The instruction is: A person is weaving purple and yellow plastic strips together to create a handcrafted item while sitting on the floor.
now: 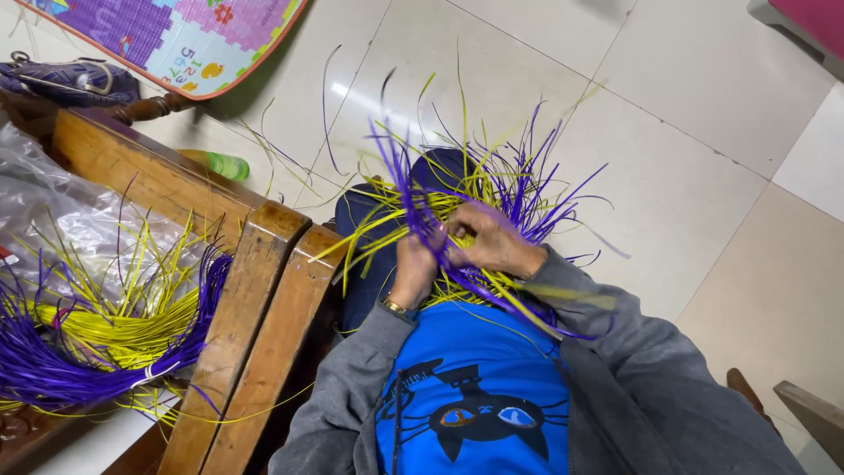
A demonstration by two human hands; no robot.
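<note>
A woven piece of purple and yellow strips [479,189] rests on my lap, with loose strip ends fanning up and outward. My left hand [413,268] pinches strips at its near edge, a thin bracelet on the wrist. My right hand [492,239] lies right beside it, fingers curled over the weave and gripping strips. Both hands touch at the middle of the piece. I wear a grey jacket over a blue shirt with a cat picture [479,413].
A wooden chair arm [255,299] stands at my left. Beyond it lie bundles of purple strips [53,365] and yellow strips [114,325] by a clear plastic bag [61,211]. A green bottle [224,164] and a colourful play mat [176,35] lie on the tiled floor.
</note>
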